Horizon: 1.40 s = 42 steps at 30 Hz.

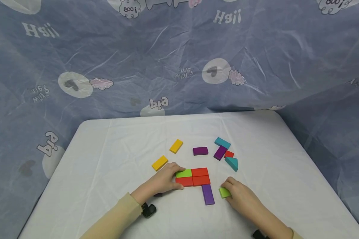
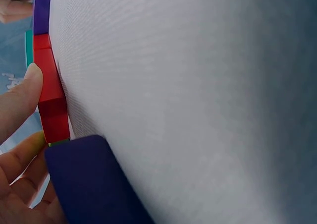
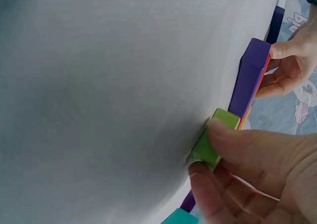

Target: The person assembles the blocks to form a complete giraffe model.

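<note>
On the white table, a green block (image 1: pixel 184 173) and several red blocks (image 1: pixel 201 180) lie side by side as a flat rectangle. My left hand (image 1: pixel 167 178) grips the left end of this group, thumb against the near red block (image 2: pixel 52 80) and fingers at the far side by the green one. A violet block (image 1: pixel 208 195) extends toward me from the group's near right edge. To the right of it, my right hand (image 1: pixel 242 196) pinches another green block (image 3: pixel 205 147) between thumb and fingers, close to the table. Part of that block is hidden by the fingers.
Beyond the group lie yellow blocks (image 1: pixel 176 146) and a purple block (image 1: pixel 200 151). Farther right, a teal block (image 1: pixel 222 142), a second purple block (image 1: pixel 219 153), a small red block (image 1: pixel 229 154) and a teal triangle (image 1: pixel 232 163) cluster together. A dark blue block (image 2: pixel 94 179) sits by my left wrist.
</note>
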Available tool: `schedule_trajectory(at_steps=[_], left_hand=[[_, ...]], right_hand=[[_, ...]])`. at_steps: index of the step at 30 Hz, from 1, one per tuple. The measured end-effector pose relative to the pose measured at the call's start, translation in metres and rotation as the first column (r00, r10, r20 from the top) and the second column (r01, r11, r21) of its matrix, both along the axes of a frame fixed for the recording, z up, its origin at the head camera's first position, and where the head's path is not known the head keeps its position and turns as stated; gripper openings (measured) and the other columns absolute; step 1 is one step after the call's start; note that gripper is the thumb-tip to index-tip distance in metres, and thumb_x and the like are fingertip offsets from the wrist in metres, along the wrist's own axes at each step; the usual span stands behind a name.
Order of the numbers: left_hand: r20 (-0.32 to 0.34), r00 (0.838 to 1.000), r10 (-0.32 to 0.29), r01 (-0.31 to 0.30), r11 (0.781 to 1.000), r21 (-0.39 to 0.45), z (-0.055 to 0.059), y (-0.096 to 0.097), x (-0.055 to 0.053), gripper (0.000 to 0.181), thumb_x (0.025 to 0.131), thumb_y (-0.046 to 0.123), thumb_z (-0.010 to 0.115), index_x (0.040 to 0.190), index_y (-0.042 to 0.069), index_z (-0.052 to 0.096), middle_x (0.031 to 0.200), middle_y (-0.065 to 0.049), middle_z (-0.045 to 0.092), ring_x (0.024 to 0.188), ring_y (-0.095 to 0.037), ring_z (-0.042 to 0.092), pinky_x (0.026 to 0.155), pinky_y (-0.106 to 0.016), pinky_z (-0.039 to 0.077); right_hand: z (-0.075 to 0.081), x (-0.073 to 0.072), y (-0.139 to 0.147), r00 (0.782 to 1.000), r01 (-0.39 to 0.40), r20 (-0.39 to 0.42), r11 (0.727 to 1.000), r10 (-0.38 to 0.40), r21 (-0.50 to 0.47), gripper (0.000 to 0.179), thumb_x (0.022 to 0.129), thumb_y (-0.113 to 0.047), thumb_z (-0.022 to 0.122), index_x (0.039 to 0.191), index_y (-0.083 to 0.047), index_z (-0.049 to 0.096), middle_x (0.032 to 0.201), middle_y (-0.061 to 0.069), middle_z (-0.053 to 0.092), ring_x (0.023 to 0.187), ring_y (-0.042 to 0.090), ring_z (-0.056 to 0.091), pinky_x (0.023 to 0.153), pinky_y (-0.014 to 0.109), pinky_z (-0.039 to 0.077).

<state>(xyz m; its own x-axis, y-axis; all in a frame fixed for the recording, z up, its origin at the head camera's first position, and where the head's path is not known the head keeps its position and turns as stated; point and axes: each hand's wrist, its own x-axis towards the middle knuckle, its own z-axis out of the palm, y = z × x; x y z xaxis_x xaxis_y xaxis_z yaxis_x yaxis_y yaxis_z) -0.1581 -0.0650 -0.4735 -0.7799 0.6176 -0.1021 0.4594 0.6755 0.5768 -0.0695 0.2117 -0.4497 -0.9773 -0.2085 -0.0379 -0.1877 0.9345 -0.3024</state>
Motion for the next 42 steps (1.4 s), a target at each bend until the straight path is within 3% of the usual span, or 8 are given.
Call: schedule_trajectory(at_steps=[4,10,17,24,31,42], left_hand=[[0.002,1.0,-0.001,0.001,1.0,0.003,0.001,0.0,0.0,0.06,0.082,0.032,0.08,0.134,0.01,0.06,0.121,-0.001,0.061,0.111,-0.015,0.054,0.102,-0.034,0.048],[0.009,1.0,-0.001,0.001,1.0,0.007,0.001,-0.001,0.0,0.06,0.083,0.032,0.08,0.135,0.01,0.059,0.121,-0.001,0.061,0.112,-0.015,0.054,0.102,-0.034,0.048],[0.0,1.0,-0.004,0.004,1.0,0.003,0.0,-0.001,-0.001,0.061,0.083,0.033,0.08,0.135,0.011,0.059,0.121,-0.001,0.061,0.111,-0.014,0.054,0.101,-0.033,0.048],[0.005,1.0,0.0,0.0,1.0,0.006,-0.001,-0.001,-0.001,0.061,0.082,0.034,0.08,0.135,0.011,0.059,0.121,-0.001,0.061,0.112,-0.014,0.054,0.102,-0.034,0.048],[0.015,1.0,0.003,-0.003,1.0,0.008,-0.001,-0.001,0.0,0.061,0.083,0.033,0.08,0.135,0.012,0.059,0.122,-0.001,0.061,0.112,-0.015,0.054,0.102,-0.035,0.048],[0.016,1.0,0.004,-0.004,1.0,-0.002,0.0,-0.001,0.0,0.061,0.083,0.034,0.08,0.135,0.011,0.059,0.123,-0.001,0.061,0.113,-0.015,0.054,0.103,-0.036,0.048]], right_hand=[[0.003,0.001,0.0,1.0,0.003,-0.003,1.0,-0.003,0.008,0.029,0.069,-0.002,0.085,0.095,-0.008,0.072,0.087,-0.004,0.059,0.075,0.01,0.055,0.072,0.03,0.057],[0.01,0.009,-0.008,0.993,0.001,0.116,1.0,0.0,-0.005,0.03,0.068,-0.007,0.087,0.091,-0.013,0.069,0.084,-0.006,0.054,0.073,0.008,0.051,0.071,0.027,0.055],[0.01,0.025,-0.018,0.97,-0.163,0.173,0.985,0.17,-0.054,0.034,0.07,-0.009,0.086,0.092,-0.015,0.061,0.085,-0.008,0.052,0.074,0.005,0.049,0.07,0.024,0.056],[0.009,0.031,-0.024,0.927,-0.216,0.297,0.973,0.229,-0.076,0.03,0.073,-0.013,0.084,0.092,-0.015,0.061,0.085,-0.008,0.05,0.072,0.006,0.047,0.069,0.022,0.053],[0.002,0.036,-0.031,0.927,-0.276,0.234,0.955,0.294,-0.106,0.026,0.078,-0.014,0.081,0.094,-0.014,0.061,0.082,-0.009,0.047,0.069,0.001,0.044,0.063,0.016,0.049],[-0.003,0.032,-0.038,0.95,-0.25,0.173,0.965,0.261,-0.083,0.034,0.075,-0.019,0.085,0.098,-0.011,0.062,0.086,-0.006,0.045,0.07,0.002,0.045,0.068,0.017,0.054]])
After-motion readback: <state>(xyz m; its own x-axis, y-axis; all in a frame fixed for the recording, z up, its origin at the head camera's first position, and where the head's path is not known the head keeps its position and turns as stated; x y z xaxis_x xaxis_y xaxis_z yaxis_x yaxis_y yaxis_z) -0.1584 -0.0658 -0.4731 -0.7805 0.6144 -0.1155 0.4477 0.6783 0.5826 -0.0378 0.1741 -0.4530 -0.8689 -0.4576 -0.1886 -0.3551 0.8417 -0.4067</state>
